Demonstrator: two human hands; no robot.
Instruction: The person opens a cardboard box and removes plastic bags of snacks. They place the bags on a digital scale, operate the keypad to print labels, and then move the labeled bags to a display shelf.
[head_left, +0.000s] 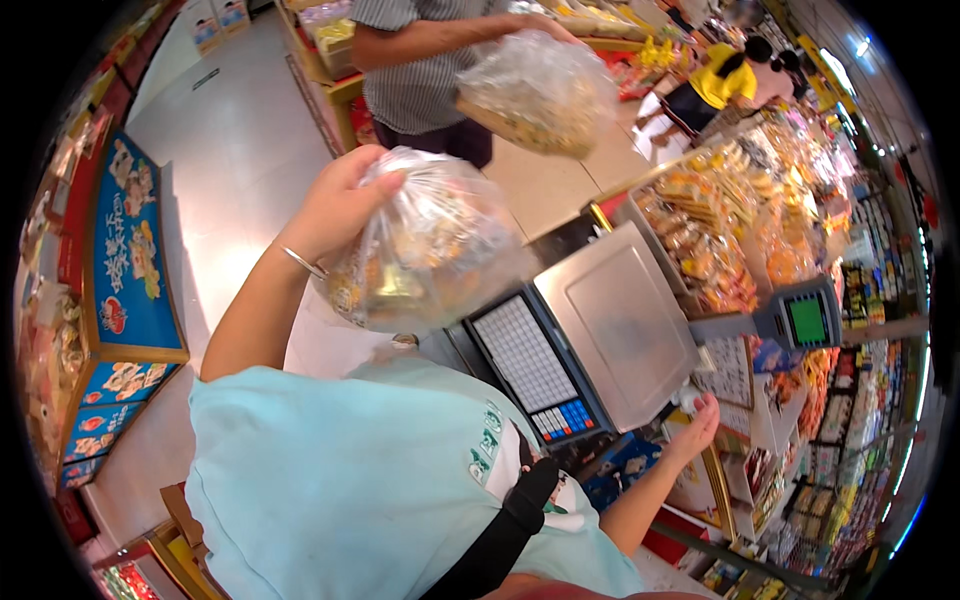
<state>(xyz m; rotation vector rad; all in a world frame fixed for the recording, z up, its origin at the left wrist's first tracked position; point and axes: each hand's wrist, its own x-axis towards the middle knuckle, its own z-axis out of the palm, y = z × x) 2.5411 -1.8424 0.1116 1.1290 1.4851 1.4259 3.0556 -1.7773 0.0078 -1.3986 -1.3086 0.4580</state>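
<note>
My left hand (349, 195) grips the gathered top of a clear plastic bag (435, 247) filled with wrapped goods. The bag hangs left of a weighing scale's steel platter (619, 322), on which nothing lies. Beside the platter is the scale's keypad (525, 356), and its green display (808, 322) stands on an arm to the right. My right hand (697, 427) is off the platter's lower right corner, fingers apart, with nothing seen in it. Across from me, a person in a striped shirt (420, 97) holds another clear bag (536, 97) of yellowish food.
Bins of packaged snacks (720, 232) stand beyond the scale at the right. A blue-panelled display counter (127, 247) is at the left, beside a pale floor aisle (240, 135). A person in a yellow top (720, 75) is farther back. Stocked shelves (862, 420) line the far right.
</note>
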